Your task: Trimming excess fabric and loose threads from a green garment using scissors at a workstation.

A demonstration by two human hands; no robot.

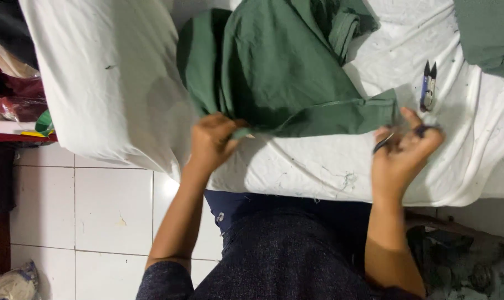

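We see the left hand (212, 140) pinched shut on the lower edge of a green garment (280, 72); fingers curled over the cloth, thumb side toward the body; the hem fold sits right in the grip. The right hand (403, 151) is well apart from the left, raised just off the white sheet (296, 166); it holds a small dark thread snip (386, 142), blades poking out toward the left hand, a finger through its loop; its fingertips lie just at the garment's right corner, touching or nearly, we cannot tell. The garment spreads out beyond both hands, bunched and folded, a cuff or band rolled up at the far side above the right hand. A second pair of snips (428, 86), blue and black, lies on the sheet just beyond the right hand, untouched. More green cloth (490, 33) sits far out past the right hand. Loose thread bits (343, 180) dot the sheet between the hands; white floor tiles (85, 200) below the left forearm.
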